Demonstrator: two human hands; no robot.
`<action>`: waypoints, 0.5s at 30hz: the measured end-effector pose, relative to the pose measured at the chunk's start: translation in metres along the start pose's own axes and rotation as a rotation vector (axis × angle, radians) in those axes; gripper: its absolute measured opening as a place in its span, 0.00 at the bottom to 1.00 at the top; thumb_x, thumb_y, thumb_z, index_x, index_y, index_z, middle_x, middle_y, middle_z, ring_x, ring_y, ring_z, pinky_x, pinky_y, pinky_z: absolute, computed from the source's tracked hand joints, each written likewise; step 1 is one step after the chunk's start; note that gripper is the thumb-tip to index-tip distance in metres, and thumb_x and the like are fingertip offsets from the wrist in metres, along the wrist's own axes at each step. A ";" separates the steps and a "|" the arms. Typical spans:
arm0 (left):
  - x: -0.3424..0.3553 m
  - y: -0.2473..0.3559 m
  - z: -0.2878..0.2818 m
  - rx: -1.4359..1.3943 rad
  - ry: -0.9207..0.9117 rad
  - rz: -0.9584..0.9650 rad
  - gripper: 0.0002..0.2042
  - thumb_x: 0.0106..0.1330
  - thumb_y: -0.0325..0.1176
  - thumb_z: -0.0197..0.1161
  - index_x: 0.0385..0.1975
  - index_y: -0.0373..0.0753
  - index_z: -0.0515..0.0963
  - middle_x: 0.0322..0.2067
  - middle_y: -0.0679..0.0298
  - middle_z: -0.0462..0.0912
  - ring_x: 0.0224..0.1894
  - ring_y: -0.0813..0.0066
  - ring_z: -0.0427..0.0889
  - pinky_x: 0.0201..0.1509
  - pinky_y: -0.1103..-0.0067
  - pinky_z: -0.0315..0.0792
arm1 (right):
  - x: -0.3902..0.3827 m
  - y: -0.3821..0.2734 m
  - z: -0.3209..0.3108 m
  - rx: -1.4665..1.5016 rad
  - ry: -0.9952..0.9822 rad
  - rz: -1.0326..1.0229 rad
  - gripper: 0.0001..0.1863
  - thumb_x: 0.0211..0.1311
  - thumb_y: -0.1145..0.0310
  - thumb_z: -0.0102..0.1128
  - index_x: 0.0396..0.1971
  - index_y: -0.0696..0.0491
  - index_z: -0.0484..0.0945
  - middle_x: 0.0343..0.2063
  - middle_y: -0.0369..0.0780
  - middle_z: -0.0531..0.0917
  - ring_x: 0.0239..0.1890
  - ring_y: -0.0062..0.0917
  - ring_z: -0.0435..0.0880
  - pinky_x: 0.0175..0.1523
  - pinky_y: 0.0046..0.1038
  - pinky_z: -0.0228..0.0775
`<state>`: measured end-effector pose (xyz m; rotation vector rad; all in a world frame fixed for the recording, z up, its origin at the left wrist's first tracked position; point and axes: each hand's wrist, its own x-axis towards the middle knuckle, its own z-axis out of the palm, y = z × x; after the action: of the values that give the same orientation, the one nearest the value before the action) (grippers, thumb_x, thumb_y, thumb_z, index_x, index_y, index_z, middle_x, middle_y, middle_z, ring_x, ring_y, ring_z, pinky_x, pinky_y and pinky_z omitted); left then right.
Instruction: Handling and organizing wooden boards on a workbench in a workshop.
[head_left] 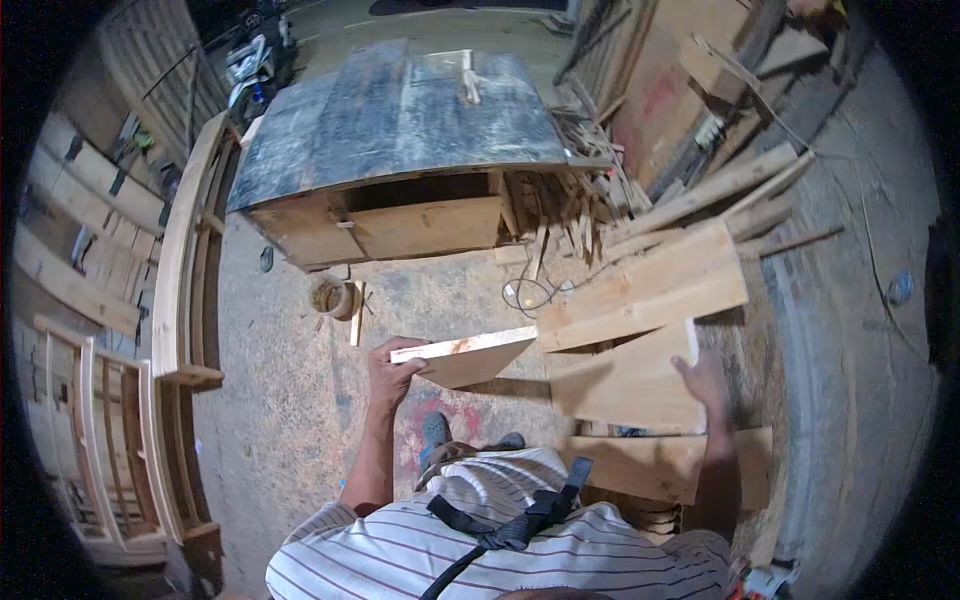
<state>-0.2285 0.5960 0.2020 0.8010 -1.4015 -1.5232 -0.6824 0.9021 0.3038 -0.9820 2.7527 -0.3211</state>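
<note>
My left hand point(391, 370) is closed round the left end of a short wooden board point(475, 358), thumb on its near side. That board is held up off the floor, tilted, with its pale sawn edge facing up. My right hand point(700, 380) grips the right edge of a second, wider wooden board point(625, 385), thumb on its upper face and the other fingers mostly hidden. This second board lies at a slant between a long plank point(650, 288) beyond it and another plank point(650, 465) nearer to me. The two held boards come close together at their inner ends.
A large worktable point(400, 120) with a worn dark top stands ahead, wood scraps point(560, 215) heaped at its right. A round container point(333, 296) sits on the sawdust-strewn floor point(290, 400). Wooden frames point(180, 260) stand at left. A cable point(530, 290) lies coiled near the long plank.
</note>
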 end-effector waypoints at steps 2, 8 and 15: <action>0.000 0.001 -0.002 -0.029 0.025 -0.007 0.13 0.53 0.28 0.75 0.37 0.31 0.85 0.36 0.59 0.89 0.39 0.74 0.86 0.47 0.79 0.79 | -0.015 -0.033 0.015 -0.050 0.083 -0.033 0.30 0.60 0.48 0.68 0.45 0.63 0.81 0.39 0.60 0.84 0.46 0.58 0.82 0.52 0.49 0.74; -0.004 0.005 -0.048 -0.139 0.065 0.038 0.12 0.54 0.31 0.77 0.34 0.30 0.85 0.33 0.60 0.89 0.34 0.77 0.86 0.43 0.80 0.79 | -0.031 -0.109 -0.004 0.138 0.081 -0.230 0.17 0.59 0.61 0.70 0.40 0.58 0.85 0.35 0.56 0.85 0.42 0.52 0.85 0.48 0.44 0.76; -0.008 0.008 -0.081 -0.045 0.155 0.081 0.10 0.56 0.32 0.76 0.32 0.32 0.85 0.31 0.62 0.88 0.33 0.79 0.84 0.40 0.80 0.77 | -0.086 -0.190 -0.162 0.204 0.149 -0.237 0.23 0.60 0.56 0.68 0.43 0.62 0.83 0.35 0.47 0.87 0.38 0.33 0.85 0.47 0.37 0.75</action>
<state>-0.1511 0.5702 0.1971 0.8071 -1.2671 -1.3952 -0.5458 0.8362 0.5201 -1.2752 2.6622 -0.7242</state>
